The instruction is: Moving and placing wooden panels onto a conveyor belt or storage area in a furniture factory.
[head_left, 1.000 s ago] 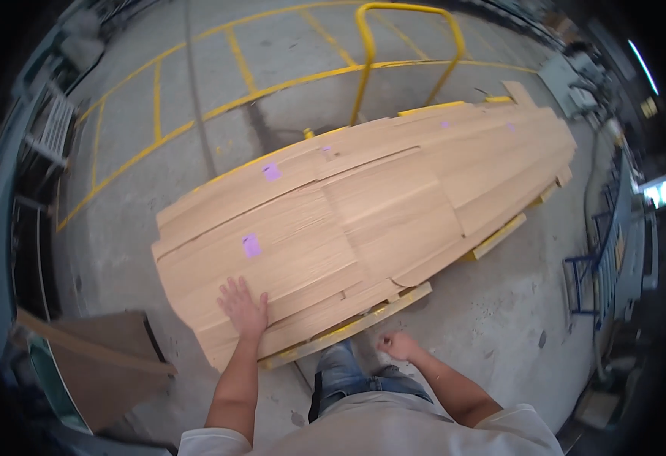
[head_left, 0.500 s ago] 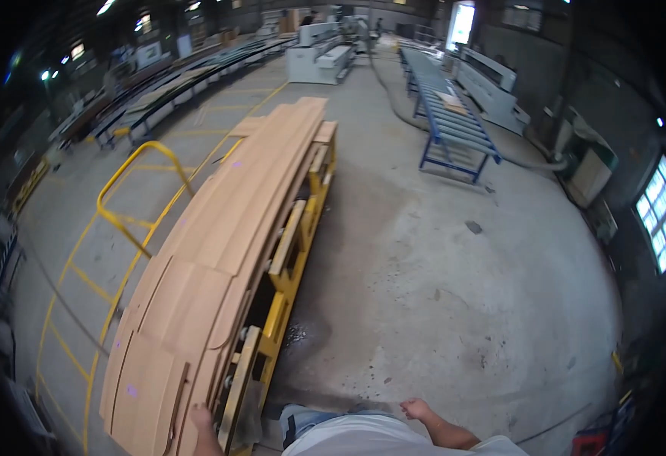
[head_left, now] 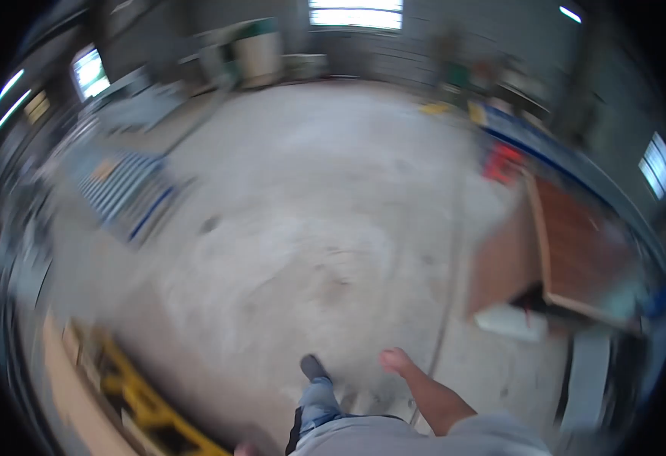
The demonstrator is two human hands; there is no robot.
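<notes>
My right hand [head_left: 396, 360] hangs in front of me over the concrete floor, its fingers curled in and nothing seen in them. Only a blurred bit of my left hand [head_left: 245, 450] shows at the lower edge; its fingers cannot be made out. That hand is nearest to the yellow cart frame [head_left: 141, 395] at the lower left. Long light-brown wooden panels [head_left: 82, 395] lie on that cart. One shoe [head_left: 313, 367] of mine is out ahead on the floor.
A brown board-topped stack [head_left: 582, 239] stands to the right, with a red object [head_left: 504, 163] behind it. A blue-framed roller conveyor [head_left: 124, 190] is at the left. Cabinet-like equipment [head_left: 258, 53] lines the far wall under a window [head_left: 355, 14].
My view has swung to the right, away from the loaded cart, which now sits at the lower left. My left hand has nearly left the picture. The brown stack has come into view.
</notes>
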